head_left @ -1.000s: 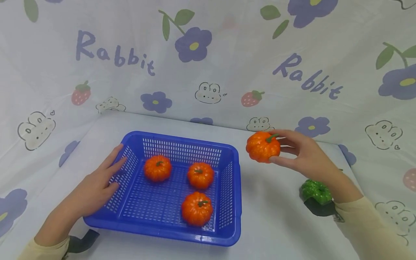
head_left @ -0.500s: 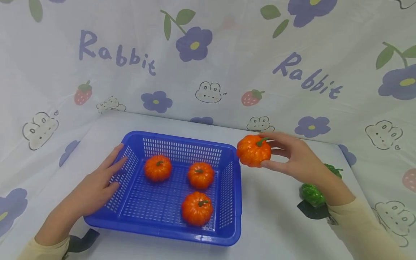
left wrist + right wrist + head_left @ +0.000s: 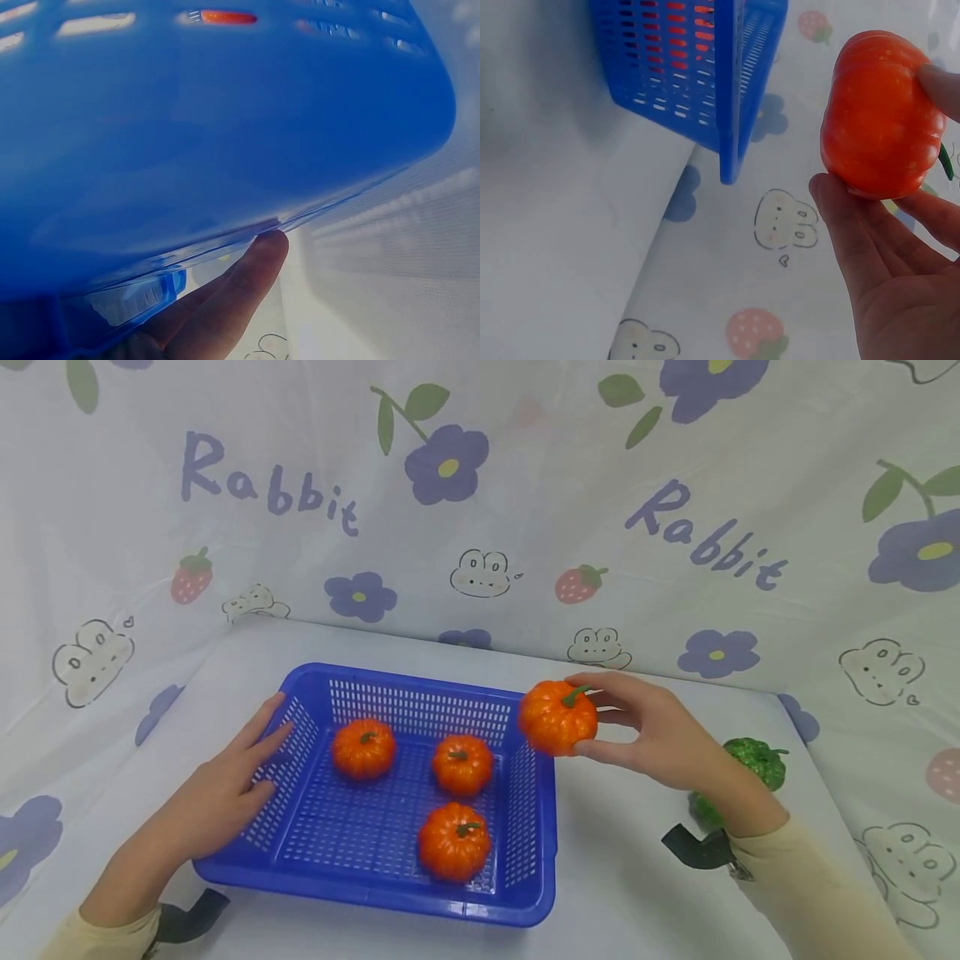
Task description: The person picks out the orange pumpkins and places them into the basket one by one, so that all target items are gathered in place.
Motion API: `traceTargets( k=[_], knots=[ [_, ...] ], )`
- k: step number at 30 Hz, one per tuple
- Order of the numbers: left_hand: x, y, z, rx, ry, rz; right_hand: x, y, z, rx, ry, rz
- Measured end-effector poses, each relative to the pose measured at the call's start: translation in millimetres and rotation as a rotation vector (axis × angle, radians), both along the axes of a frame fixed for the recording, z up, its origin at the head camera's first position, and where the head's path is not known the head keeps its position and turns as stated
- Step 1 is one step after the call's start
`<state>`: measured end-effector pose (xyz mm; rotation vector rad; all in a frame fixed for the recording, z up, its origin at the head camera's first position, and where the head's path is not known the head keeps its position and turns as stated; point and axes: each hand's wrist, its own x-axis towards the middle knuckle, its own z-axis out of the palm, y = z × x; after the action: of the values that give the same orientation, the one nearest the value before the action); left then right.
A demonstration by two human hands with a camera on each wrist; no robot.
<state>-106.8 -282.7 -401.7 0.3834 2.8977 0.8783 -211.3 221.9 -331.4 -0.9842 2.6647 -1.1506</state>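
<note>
An orange pumpkin with a green stem is held between the thumb and fingers of my right hand. It overlaps the back right corner of a blue plastic basket in the head view; the right wrist view shows the pumpkin beside the basket wall. My left hand rests on the basket's left rim with its fingers fairly straight; in the left wrist view a fingertip touches the rim. Inside the basket lie three more orange pumpkins, one at back left, one at right, one at front right.
Green pumpkins sit on the white table at the right, partly hidden behind my right forearm. A white cloth printed with rabbits, flowers and strawberries hangs behind the table.
My right hand has carried the orange pumpkin left and slightly down, from beside the basket to its back right corner. The left hand, the basket and the pumpkins in it stay put.
</note>
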Motion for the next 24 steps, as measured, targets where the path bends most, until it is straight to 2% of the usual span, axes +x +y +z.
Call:
traceTargets(
  k=[24],
  knots=[
    [0.1,-0.5,2.2,0.003,-0.009,-0.004,3.2,-30,-3.0,-0.032,-0.038,0.096]
  ],
)
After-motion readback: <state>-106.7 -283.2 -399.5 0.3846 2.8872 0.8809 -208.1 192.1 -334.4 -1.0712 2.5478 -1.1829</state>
